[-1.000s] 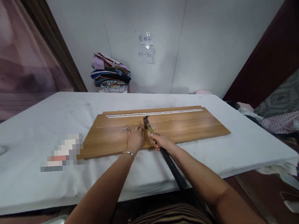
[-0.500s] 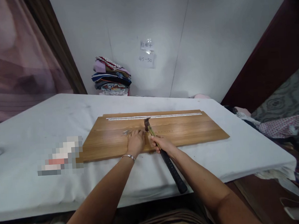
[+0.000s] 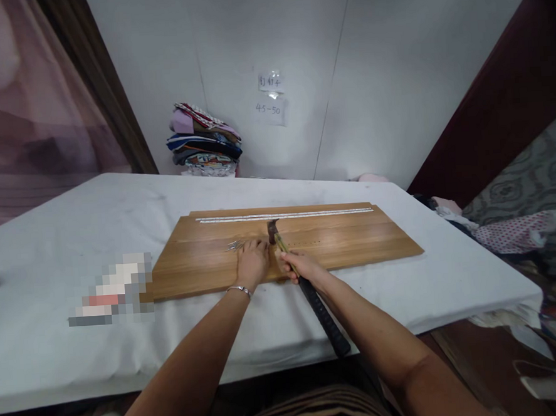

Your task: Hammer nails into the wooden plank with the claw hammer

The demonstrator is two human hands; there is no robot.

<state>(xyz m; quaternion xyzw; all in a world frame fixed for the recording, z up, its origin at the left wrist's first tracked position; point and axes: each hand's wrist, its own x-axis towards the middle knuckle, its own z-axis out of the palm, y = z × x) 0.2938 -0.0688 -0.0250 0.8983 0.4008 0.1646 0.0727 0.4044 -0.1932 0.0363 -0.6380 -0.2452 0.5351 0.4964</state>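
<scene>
My right hand (image 3: pixel 301 266) is wrapped round the neck of a claw hammer (image 3: pixel 323 315). Its dark head is over the board beside my left fingertips, and the black grip slants back toward me past the board's front edge. On the wooden board (image 3: pixel 206 269) rests my left hand (image 3: pixel 253 261), its fingers drawn together near the hammer head; anything pinched in them is hidden. Several loose nails (image 3: pixel 234 245) lie just left of those fingers. To the right of the hammer, a row of small dark nail points (image 3: pixel 303 243) runs along the board.
Two white measuring strips (image 3: pixel 283 216) lie along the board's far side. The board is on a table with a white cloth (image 3: pixel 397 301). A stack of folded cloth (image 3: pixel 205 140) stands at the back by the wall. A blurred-out item (image 3: pixel 116 290) lies left of the board.
The view has shifted slightly. Both hands and the hammer stay in nearly the same place on the board.
</scene>
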